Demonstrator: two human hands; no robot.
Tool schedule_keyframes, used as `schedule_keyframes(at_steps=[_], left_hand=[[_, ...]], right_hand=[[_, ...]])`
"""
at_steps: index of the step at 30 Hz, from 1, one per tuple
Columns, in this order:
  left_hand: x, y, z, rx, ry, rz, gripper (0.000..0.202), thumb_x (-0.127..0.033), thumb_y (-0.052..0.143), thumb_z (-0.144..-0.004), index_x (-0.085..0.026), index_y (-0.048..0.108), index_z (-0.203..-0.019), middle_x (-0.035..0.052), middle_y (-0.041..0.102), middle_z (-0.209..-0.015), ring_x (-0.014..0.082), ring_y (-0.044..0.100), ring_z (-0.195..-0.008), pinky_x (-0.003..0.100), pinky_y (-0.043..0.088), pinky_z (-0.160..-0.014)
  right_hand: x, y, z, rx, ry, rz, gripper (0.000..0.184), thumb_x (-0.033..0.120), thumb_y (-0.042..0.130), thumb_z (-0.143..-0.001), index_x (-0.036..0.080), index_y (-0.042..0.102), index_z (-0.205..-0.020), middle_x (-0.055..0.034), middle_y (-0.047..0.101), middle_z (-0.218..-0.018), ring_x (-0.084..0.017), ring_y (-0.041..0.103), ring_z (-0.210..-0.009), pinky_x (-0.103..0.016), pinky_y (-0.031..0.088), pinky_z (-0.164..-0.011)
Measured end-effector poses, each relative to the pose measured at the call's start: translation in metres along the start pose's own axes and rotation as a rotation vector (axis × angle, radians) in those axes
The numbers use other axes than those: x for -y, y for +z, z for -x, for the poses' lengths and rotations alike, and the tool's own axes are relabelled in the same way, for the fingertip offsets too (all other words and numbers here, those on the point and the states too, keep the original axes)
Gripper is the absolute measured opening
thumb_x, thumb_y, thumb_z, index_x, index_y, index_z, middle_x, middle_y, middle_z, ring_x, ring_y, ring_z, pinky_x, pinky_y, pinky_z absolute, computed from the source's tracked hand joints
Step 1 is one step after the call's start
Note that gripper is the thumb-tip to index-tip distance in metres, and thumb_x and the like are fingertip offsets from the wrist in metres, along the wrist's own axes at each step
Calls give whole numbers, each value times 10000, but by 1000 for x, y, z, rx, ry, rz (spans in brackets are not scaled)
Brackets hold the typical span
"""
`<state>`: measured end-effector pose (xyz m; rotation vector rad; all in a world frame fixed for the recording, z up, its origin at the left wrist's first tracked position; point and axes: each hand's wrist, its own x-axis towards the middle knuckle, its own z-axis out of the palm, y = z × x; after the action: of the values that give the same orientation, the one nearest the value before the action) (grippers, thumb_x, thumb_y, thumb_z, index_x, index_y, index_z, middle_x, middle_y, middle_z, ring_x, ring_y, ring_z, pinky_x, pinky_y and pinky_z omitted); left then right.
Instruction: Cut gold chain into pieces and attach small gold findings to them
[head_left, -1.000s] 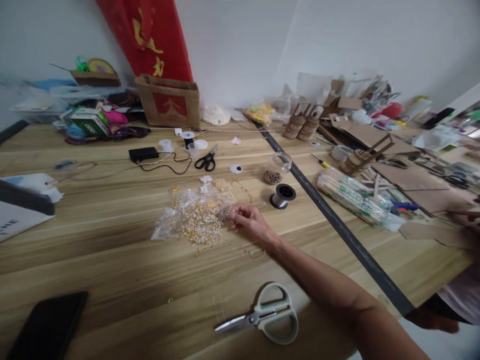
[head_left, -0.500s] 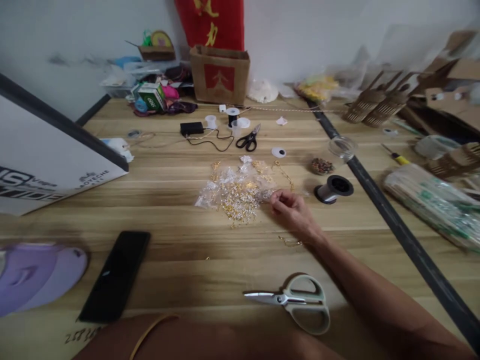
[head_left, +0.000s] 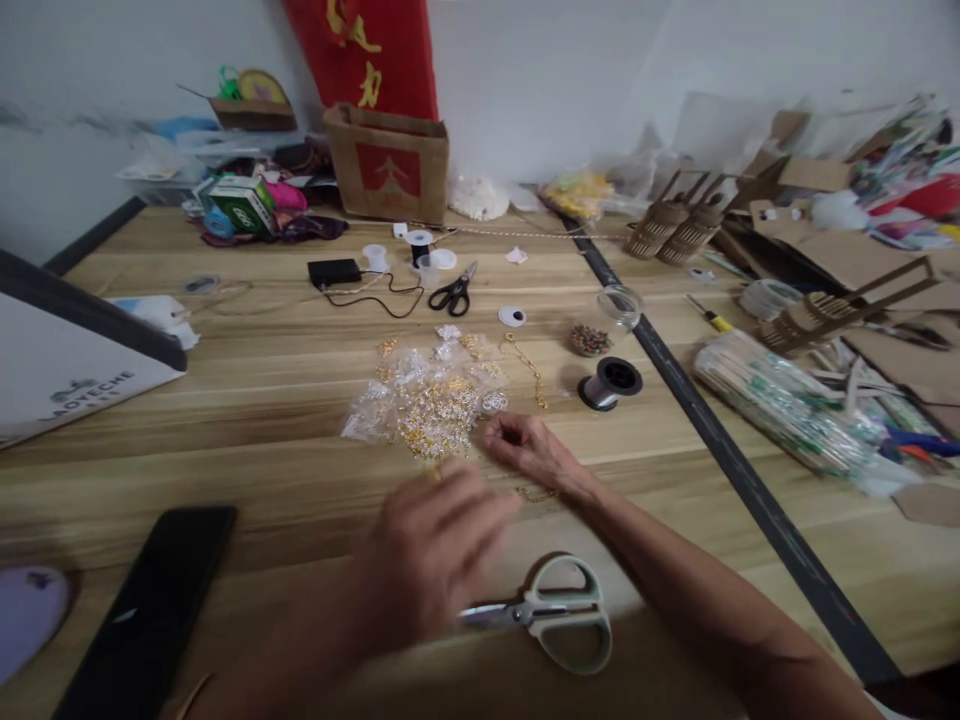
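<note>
A heap of small gold and silver beads or charms [head_left: 439, 405] lies mid-table, partly on clear plastic bags [head_left: 369, 405]. At its right edge, my right hand [head_left: 525, 447] rests with fingers curled and tips pinched together; whatever is between them is too small to make out. Silvery rings [head_left: 495, 402] lie just beyond these fingertips. My left hand [head_left: 435, 550] is raised in front of the heap, smeared by motion, so its grip cannot be read. Below it, pale-handled scissors [head_left: 566, 612] have their blades partly covered. A short gold chain [head_left: 536, 494] lies under my right wrist.
A longer gold chain [head_left: 531, 370], a wire spool [head_left: 610, 383] and a jar of dark beads [head_left: 591, 340] stand right of the heap. Black scissors [head_left: 454, 292] lie behind it. A phone [head_left: 150, 610] is at front left, and bagged sticks [head_left: 780, 405] at right.
My left hand has come up from the lower edge to above the scissors. My right hand has drawn slightly toward me, uncovering the rings. The view has turned to the right.
</note>
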<state>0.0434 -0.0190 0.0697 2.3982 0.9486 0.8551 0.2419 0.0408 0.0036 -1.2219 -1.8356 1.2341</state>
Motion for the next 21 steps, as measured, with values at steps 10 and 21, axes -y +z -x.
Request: schedule_keyframes(at_steps=[10,21], left_hand=[[92,27,-43,178,-42,-253,117,-138,544,-847,-161,655,-815,43,591,-793,196,522,-863,347,453,-808],[91,40,-59,285,-6,-383,150,-161,511,-869,-141,619,-767,58,563,-817,209,501,-878,346,422,-818]], right_hand=[[-15,-2,-10,-183,160,-352,245,384,599,-760,161,515,-703,41,497,-520,-79,438,-452,-200,324,-442],[-22,-1,-6,-173,138,-367,218,372,601,-778,171,530,-731,27,561,-573,-91,499,-481,-208,407,-470]])
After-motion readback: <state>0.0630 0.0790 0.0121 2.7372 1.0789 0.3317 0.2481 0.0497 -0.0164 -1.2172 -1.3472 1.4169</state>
